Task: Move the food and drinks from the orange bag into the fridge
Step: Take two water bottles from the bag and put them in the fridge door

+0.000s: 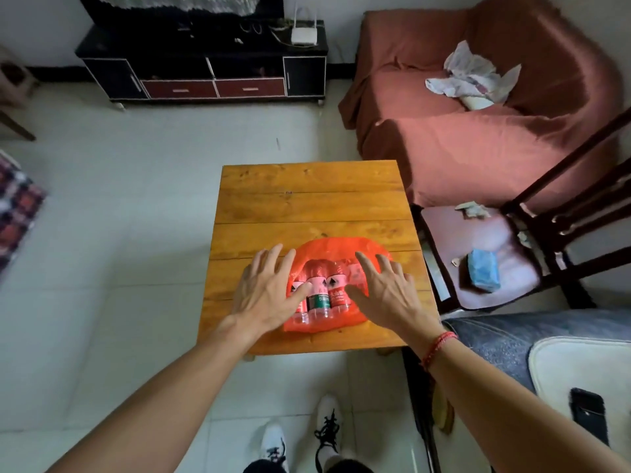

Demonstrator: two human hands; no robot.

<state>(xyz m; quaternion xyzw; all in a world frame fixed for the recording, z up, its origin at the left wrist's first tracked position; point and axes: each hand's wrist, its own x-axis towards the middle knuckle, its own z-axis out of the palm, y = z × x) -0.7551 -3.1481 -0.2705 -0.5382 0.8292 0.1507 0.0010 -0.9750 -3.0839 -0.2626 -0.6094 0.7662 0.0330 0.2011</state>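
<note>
Nothing had left the orange bag [341, 247] yet — three bottles [319, 295] lay inside, and the left hand [269, 288] and right hand [384, 291] hovered with fingers spread, grasping nothing.

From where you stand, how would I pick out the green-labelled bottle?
On the wooden table, an orange bag lies near the front edge. Inside, three lie side by side; it is the middle bottle, the only one with a dark green band.
</note>
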